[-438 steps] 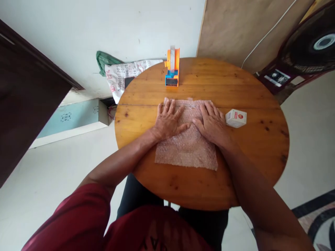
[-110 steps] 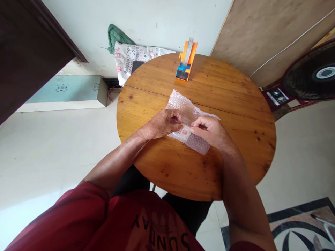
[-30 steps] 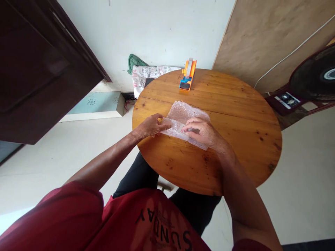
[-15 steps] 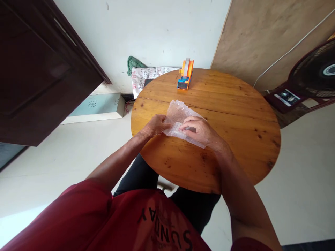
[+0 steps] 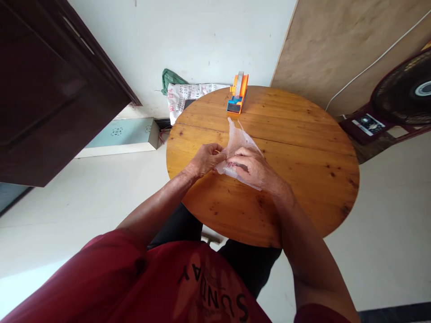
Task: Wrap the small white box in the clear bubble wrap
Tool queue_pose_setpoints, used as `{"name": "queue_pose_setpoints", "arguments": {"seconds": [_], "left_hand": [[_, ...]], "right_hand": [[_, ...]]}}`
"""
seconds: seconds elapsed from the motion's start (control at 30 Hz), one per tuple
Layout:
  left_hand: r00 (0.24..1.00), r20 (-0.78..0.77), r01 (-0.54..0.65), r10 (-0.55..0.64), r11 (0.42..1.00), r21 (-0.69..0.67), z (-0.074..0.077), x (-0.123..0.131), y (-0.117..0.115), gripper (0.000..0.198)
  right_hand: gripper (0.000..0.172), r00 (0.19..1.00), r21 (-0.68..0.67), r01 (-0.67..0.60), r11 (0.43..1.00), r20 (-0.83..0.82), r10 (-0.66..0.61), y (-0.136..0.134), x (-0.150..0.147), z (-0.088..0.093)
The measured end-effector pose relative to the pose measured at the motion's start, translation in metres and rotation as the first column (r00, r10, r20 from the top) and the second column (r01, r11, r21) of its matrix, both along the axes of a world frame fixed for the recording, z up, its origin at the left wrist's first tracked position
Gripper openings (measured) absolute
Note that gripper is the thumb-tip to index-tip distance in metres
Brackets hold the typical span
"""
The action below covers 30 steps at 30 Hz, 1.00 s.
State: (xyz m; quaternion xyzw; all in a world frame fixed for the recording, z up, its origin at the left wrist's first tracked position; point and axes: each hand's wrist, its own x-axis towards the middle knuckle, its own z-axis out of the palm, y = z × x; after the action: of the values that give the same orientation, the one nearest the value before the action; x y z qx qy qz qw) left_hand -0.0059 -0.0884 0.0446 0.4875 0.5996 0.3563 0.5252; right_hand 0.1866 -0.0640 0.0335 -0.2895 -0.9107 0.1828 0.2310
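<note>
A sheet of clear bubble wrap [image 5: 238,138] lies on the round wooden table [image 5: 303,179], its left side lifted and folding inward. My left hand [image 5: 207,159] pinches the left edge of the wrap between thumb and fingers. Over the front part of the sheet, my right hand [image 5: 252,168] presses down with curled fingers, its fingertips close to those of the left. Whatever may lie inside the fold under the fingers is hidden.
An orange and blue tape dispenser [image 5: 237,94] stands at the table's far edge. Behind the table are a printed white sack [image 5: 175,101] and a green bag [image 5: 170,80] by the wall. A fan [image 5: 409,89] stands at the right, a pale box [image 5: 121,134] on the floor at the left.
My left hand has moved right, bringing the left edge of the bubble wrap inward and up. The right hand stays on the wrap with only a slight shift.
</note>
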Motion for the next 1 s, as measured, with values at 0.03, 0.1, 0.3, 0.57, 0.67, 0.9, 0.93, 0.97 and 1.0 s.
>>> {"name": "queue_pose_setpoints", "arguments": {"seconds": [0.03, 0.1, 0.3, 0.57, 0.67, 0.9, 0.93, 0.97, 1.0], "left_hand": [[1.0, 0.016, 0.001, -0.001, 1.0, 0.003, 0.001, 0.001, -0.001, 0.013], [0.999, 0.036, 0.003, -0.003, 1.0, 0.019, 0.001, 0.003, -0.003, 0.013], [0.997, -0.04, 0.065, -0.062, 0.993, 0.097, -0.001, 0.004, -0.008, 0.017], [0.917, -0.396, 0.154, -0.047, 0.958, 0.241, 0.003, 0.013, -0.015, 0.027], [0.897, -0.428, 0.234, -0.112, 0.942, 0.243, 0.006, 0.011, -0.015, 0.031], [0.877, -0.378, 0.395, -0.298, 0.895, 0.21, 0.009, 0.001, -0.015, 0.02], [0.87, -0.4, 0.396, -0.289, 0.893, 0.216, 0.009, 0.001, -0.014, 0.018], [0.862, -0.424, 0.398, -0.278, 0.889, 0.226, 0.008, 0.001, -0.013, 0.016], [0.851, -0.45, 0.406, -0.27, 0.883, 0.237, 0.006, 0.002, -0.012, 0.015]], "right_hand": [[0.027, 1.0, 0.007, -0.001, 1.0, -0.001, 0.001, 0.0, 0.0, 0.0], [0.024, 1.0, 0.005, -0.006, 1.0, -0.009, 0.006, 0.0, -0.001, 0.001], [0.025, 0.996, -0.127, 0.026, 0.992, -0.081, -0.036, -0.001, -0.002, 0.003], [0.029, 0.978, -0.152, 0.187, 0.971, -0.066, -0.199, 0.004, 0.005, -0.002], [0.03, 0.977, -0.209, 0.202, 0.957, -0.025, -0.212, 0.004, 0.007, -0.002], [0.031, 0.972, -0.239, 0.23, 0.943, 0.005, -0.236, 0.005, 0.009, -0.001], [0.033, 0.971, -0.24, 0.233, 0.942, 0.01, -0.238, 0.005, 0.01, -0.002], [0.034, 0.971, -0.245, 0.236, 0.94, 0.014, -0.24, 0.006, 0.01, -0.002], [0.036, 0.97, -0.256, 0.239, 0.936, 0.019, -0.243, 0.006, 0.011, -0.002]]}}
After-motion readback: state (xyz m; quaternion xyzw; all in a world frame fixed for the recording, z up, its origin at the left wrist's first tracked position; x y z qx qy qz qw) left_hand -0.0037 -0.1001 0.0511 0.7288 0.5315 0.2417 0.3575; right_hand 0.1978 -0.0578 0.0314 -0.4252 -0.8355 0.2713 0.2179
